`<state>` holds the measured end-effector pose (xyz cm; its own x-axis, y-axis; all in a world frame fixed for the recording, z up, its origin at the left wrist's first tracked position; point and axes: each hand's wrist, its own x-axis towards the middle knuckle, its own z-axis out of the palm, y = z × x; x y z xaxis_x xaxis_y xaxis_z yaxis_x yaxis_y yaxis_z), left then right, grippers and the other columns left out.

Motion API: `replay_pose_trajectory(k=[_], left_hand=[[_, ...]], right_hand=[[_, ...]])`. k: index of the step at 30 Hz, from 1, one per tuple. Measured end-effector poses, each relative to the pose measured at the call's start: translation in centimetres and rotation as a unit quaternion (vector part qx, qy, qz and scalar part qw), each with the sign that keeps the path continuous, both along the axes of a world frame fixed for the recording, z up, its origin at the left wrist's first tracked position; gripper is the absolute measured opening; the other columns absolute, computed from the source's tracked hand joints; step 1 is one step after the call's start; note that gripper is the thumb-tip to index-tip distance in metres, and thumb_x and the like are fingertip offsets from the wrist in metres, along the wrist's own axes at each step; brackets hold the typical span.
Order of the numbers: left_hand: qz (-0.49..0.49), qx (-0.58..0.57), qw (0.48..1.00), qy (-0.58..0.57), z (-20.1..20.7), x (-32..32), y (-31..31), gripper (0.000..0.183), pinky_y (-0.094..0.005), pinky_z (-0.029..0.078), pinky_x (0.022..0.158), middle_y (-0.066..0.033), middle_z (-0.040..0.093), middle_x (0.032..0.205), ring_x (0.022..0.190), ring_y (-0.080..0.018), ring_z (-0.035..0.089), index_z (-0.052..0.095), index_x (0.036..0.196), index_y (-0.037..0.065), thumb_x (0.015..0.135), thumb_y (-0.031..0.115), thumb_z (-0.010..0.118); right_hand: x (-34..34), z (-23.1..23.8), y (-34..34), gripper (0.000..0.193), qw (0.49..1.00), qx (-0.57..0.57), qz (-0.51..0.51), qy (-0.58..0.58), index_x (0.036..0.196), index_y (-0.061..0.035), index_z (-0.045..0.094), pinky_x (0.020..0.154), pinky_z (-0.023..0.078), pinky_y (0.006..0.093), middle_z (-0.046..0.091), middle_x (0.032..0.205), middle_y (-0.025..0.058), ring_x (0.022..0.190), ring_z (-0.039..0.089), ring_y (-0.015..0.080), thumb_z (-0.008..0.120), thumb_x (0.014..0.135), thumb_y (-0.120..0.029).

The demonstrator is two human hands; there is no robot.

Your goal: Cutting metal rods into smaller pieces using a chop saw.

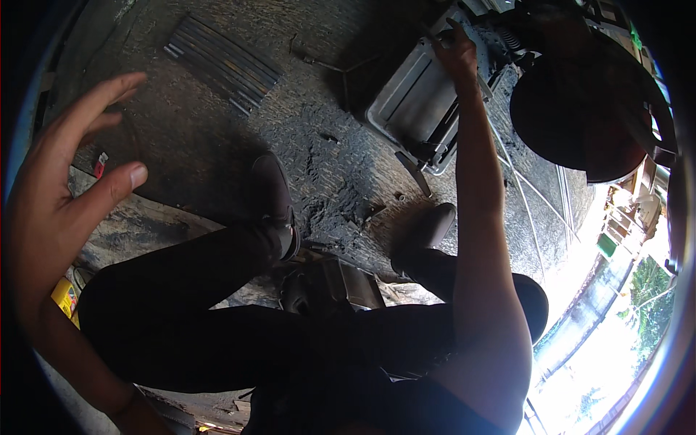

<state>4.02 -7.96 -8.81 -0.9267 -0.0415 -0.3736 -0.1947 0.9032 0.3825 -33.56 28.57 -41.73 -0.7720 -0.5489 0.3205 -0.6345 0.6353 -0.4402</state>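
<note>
Toward the upper R of the view, the right hand (460, 56) is stretched out over the far end of a grey metal tray-like base (420, 94); a couple of its fingers show spread apart, but can't tell if it grips anything or just touches the rim. Base sits at a slant on the dark floor (301, 109), w/ a raised edge & a dark bar (415, 174) sticking out at its near corner. Big dark disc (558, 109) is just R of it, w/ a coil spring (511, 38) near the disc's upper L.

L side: the left hand (49, 192) is up in the air, wide open, fingers loosely bent, thumb well off them, nothing held. Small red item (100, 167) shows in the gap btwn thumb & fingers, farther back.

Bundle of thin metal rods (221, 61) lies upper L, roughly parallel; thin forked metal piece (344, 71) btwn rods & base. Dark powdery clumps (312, 181) btwn the shoes (272, 181). Lower ctr, a dark boxy thing (341, 283), partly hidden by the legs (188, 275).
</note>
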Motion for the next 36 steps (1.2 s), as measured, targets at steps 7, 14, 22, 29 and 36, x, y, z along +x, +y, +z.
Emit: replay_pose_trajectory(k=[7, 14, 22, 29, 36], left_hand=[[0.107, 0.002, 0.990, -0.088, 2.4, -3.1, 4.5, 0.062, -0.0457, 0.042, 0.104, -0.0138, 0.050, 0.140, 0.127, -0.0314, 0.049, 0.040, 0.144, 0.012, 0.089, 0.024, 0.065], [0.023, -0.062, 0.997, -0.026, 2.6, -5.6, 7.4, 0.058, -0.0437, 0.045, 0.100, -0.0147, 0.051, 0.138, 0.122, -0.0302, 0.053, 0.046, 0.141, 0.012, 0.089, 0.031, 0.066], [-0.054, 0.025, 0.995, 0.081, 4.3, -10.5, 13.8, 0.057, -0.0388, 0.048, 0.095, -0.0185, 0.059, 0.127, 0.116, -0.0285, 0.060, 0.054, 0.132, 0.006, 0.090, 0.042, 0.064], [-0.099, 0.142, 0.957, 0.231, 5.7, -18.8, 21.3, 0.053, -0.0329, 0.043, 0.101, -0.0104, 0.056, 0.134, 0.120, -0.0209, 0.057, 0.051, 0.136, 0.003, 0.096, 0.037, 0.058], [-0.091, 0.195, 0.904, 0.370, 11.2, -28.7, 30.7, 0.083, -0.0434, 0.035, 0.108, -0.0191, 0.030, 0.153, 0.138, -0.0315, 0.037, 0.026, 0.150, 0.003, 0.094, 0.063, 0.040]], right_hand=[[5.4, 3.3, -1.4, 0.040, 0.974, -0.143, 0.025, 0.176, 0.113, 0.0021, 0.060, 0.075, 0.054, 0.0410, 0.067, 0.086, 0.0178, 0.079, 0.066, 0.0362, 0.070, 0.076, -0.010], [20.7, 9.7, 5.0, 0.018, 0.945, -0.258, -0.199, -0.026, 0.097, 0.0035, 0.067, 0.070, 0.052, 0.0306, 0.068, 0.082, 0.0157, 0.073, 0.066, 0.0241, 0.065, 0.082, -0.006], [22.1, 1.5, 20.3, 0.020, 0.480, -0.699, -0.457, -0.270, 0.105, 0.0011, 0.061, 0.052, 0.045, 0.0281, 0.061, 0.075, 0.0070, 0.063, 0.062, 0.0181, 0.054, 0.089, -0.008], [17.2, -3.9, 29.9, 0.027, 0.397, -0.716, -0.465, -0.338, 0.112, 0.0002, 0.057, 0.074, 0.057, 0.0371, 0.063, 0.100, 0.0126, 0.088, 0.066, 0.0276, 0.052, 0.095, -0.020], [9.7, -5.4, 29.9, 0.046, 0.379, -0.745, -0.429, -0.343, 0.130, 0.0044, 0.044, 0.083, 0.060, 0.0418, 0.056, 0.113, 0.0216, 0.095, 0.065, 0.0349, 0.056, 0.097, -0.026]])
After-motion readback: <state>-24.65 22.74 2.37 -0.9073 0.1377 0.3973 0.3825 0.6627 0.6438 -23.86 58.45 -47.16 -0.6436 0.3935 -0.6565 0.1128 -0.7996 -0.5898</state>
